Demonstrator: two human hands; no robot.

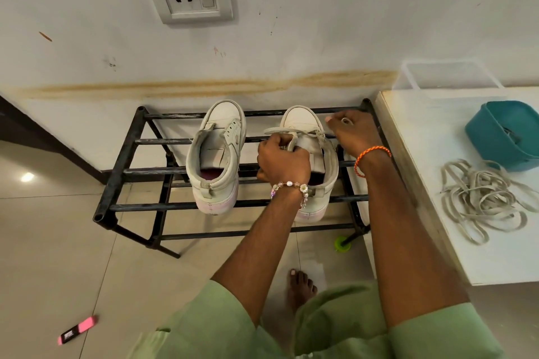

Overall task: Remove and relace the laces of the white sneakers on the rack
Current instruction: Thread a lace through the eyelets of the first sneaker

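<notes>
Now, step in hand: the person is lacing the right-hand sneaker (306,125) on the rack (125,154); it is looking like an early row near the toe, by my judgement.
Doing it well: keeping the tongue flat and pulled back, drawing both lace ends to matching length, and keeping the flat lace (277,130) untwisted before moving to the next eyelets.
Left hand (281,162): curling its fingers around the tongue and the lace beside it, holding the shoe steady.
Right hand (351,131): pinching the other lace end just beyond the shoe's toe side, fingers closed on it (the tip itself is hidden).
Other sneaker (215,154): standing unlaced, just beyond the left hand on the outer side.
Spare laces (484,198): lying heaped on the white table (408,183), out past the right forearm.
</notes>
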